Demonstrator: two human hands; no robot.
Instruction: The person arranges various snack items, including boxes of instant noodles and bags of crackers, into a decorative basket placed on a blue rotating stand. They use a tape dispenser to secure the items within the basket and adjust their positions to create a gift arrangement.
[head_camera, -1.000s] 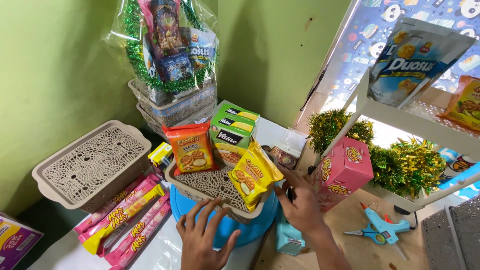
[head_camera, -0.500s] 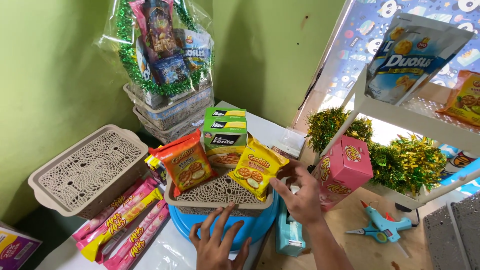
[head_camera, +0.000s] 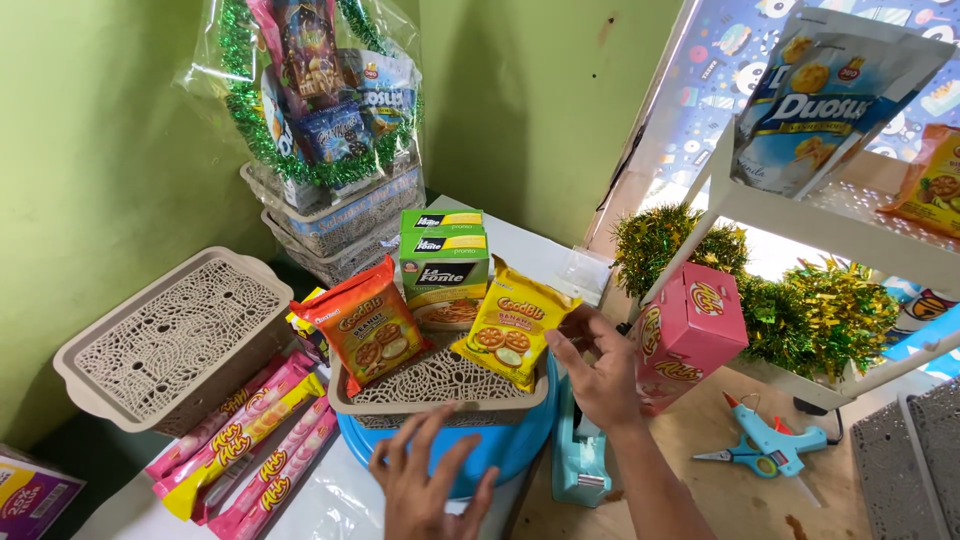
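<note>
In the middle of the frame a beige basket (head_camera: 440, 385) sits upside down on a round blue stand (head_camera: 500, 440) on the counter (head_camera: 330, 500). On top of it stand an orange cookie pack (head_camera: 365, 325), a yellow cookie pack (head_camera: 515, 322) and a green box (head_camera: 443, 258) behind them. The left hand (head_camera: 432, 485) is at the bottom of the frame with its fingers spread wide, resting on the front of the blue stand just under the basket rim. The right hand (head_camera: 600, 375) is open too, fingers apart, close to the right side of the yellow cookie pack; I cannot tell if it touches the pack. It holds nothing. To do this well, I think the left hand should keep the stand from sliding, and the right hand should nudge the yellow pack softly so the packs lean on the box and do not tip over. A pink box (head_camera: 690, 330) stands to the right, near a teal tape holder (head_camera: 578, 455) and a blue glue gun (head_camera: 765, 440). Long pink snack bars (head_camera: 260, 440) lie at the lower left, beside another beige basket (head_camera: 170, 340).
</note>
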